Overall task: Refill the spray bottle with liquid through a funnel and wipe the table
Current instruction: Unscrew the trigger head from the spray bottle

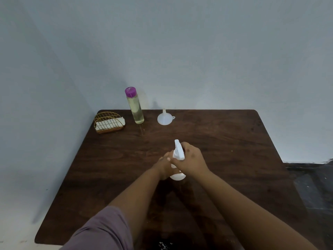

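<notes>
Both hands are on the white spray bottle [177, 175] mid-worktop [234, 141] — left hand [164, 167] wrapped round its body, right hand [191, 162] clamped over the spray head. Funnel [163, 119] sits at twelve o'clock, apart; the purple-capped bottle of pale liquid [136, 109] at eleven — upright.

Along the far edge of the dark wooden table [225, 141] stand a gold wire holder of white napkins [109, 123], a tall clear bottle with a purple cap [135, 107] and an upturned white plastic funnel [164, 118], with gaps between them. The table's right half and left near side lie bare.
</notes>
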Available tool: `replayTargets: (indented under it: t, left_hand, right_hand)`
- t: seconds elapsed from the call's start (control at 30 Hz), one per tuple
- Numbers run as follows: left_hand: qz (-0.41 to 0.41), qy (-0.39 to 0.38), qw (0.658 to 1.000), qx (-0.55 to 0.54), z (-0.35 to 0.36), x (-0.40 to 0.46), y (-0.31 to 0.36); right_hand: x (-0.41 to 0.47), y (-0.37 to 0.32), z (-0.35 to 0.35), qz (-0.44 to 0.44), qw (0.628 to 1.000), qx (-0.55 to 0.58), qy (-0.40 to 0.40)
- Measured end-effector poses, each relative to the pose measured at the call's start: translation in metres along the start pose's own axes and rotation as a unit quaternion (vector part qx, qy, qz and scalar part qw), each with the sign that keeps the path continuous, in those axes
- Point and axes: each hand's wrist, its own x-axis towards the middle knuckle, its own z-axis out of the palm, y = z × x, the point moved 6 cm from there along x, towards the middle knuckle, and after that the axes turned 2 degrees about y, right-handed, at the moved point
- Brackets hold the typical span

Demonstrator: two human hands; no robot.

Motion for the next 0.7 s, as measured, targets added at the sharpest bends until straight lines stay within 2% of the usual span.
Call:
replayTargets:
  t: [0.07,0.13,0.27,0.37,0.47,0.57,0.7]
  left_hand:
    - [0.007,0.003,1.0,0.016,-0.007,-0.008,0.014]
    - [0.018,-0.001,1.0,0.016,-0.008,-0.01,0.019]
    - [0.015,-0.002,1.0,-0.025,-0.004,-0.003,0.005]
    - [0.011,-0.006,1.0,-0.01,-0.009,-0.009,0.01]
    - [0.01,-0.01,1.0,0.004,-0.014,-0.018,0.019]
    - [0.006,0.0,1.0,0.028,-0.015,-0.02,0.021]
    - [-0.006,0.019,0.996,0.085,-0.017,-0.024,0.027]
  right_hand:
    - [-0.001,-0.002,-0.002,-0.032,0.999,-0.002,0.031]
    - [-0.001,-0.005,-0.005,-0.047,0.998,-0.018,0.024]
    - [0.005,-0.013,-0.025,-0.026,0.999,0.044,-0.017]
    - [0.01,-0.02,-0.044,-0.022,0.999,0.047,-0.008]
    - [0.011,-0.023,-0.062,0.008,0.995,0.095,0.019]
    - [0.005,-0.03,-0.083,0.055,0.976,0.201,0.07]
    - [-0.004,-0.051,-0.112,0.042,0.954,0.264,0.14]
